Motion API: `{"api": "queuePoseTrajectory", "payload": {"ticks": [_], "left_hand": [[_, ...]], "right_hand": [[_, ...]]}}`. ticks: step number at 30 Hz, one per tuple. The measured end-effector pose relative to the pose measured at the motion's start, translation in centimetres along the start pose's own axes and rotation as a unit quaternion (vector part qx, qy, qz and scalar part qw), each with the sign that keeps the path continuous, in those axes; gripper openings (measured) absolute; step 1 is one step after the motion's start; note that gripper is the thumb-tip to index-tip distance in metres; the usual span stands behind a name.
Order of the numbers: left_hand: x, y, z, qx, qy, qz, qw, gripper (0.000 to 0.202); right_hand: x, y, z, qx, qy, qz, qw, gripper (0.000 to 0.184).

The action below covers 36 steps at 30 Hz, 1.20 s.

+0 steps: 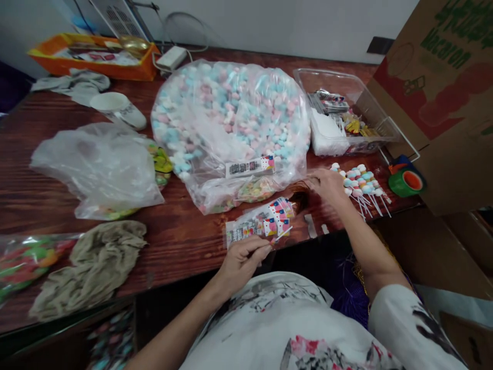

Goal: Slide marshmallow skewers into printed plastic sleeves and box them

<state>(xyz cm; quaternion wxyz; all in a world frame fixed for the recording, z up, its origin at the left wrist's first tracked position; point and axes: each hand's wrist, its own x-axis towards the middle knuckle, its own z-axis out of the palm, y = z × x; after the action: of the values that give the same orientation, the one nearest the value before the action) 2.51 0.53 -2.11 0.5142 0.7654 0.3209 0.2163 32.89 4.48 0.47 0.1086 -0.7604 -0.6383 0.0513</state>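
My left hand [242, 259] pinches a stick [284, 234] pointing forward-right, likely light, stiff, best held endwise; what my right hand [327, 186] grips is unclear.

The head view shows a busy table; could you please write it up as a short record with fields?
Left hand: pinches a white stick near printed packets
Right hand: near brown strands; contact unclear
Middle: large clear bag of pink, white and blue sweets
Right side: sweets on sticks, clear tub, green tape
Left side: orange tray, white cup, brown cloth
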Motion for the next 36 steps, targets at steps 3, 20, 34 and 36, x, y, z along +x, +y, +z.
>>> {"api": "queuePoseTrajectory", "payload": {"ticks": [3, 20, 34, 36], "left_hand": [[0.0, -0.1, 0.4, -0.079, -0.004, -0.045, 0.996, 0.028], [-1.6, 0.3, -1.4, -0.339, 0.101, -0.296, 0.887, 0.031], [-1.9, -0.3, -2.2, -0.329, 0.159, -0.156, 0.918, 0.024], [-2.3, -0.5, -2.5, -0.354, 0.161, -0.156, 0.908, 0.031]], "right_hand": [[3.2, 0.5, 0.7, -0.118, -0.088, 0.000, 0.989, 0.029], [-2.3, -0.7, -2.6, -0.078, 0.073, 0.071, 0.992, 0.017], [-8.3, -15.7, 5.0, 0.392, 0.037, -0.218, 0.893, 0.020], [-8.2, -15.6, 5.0, 0.393, 0.028, -0.224, 0.892, 0.021]]}}
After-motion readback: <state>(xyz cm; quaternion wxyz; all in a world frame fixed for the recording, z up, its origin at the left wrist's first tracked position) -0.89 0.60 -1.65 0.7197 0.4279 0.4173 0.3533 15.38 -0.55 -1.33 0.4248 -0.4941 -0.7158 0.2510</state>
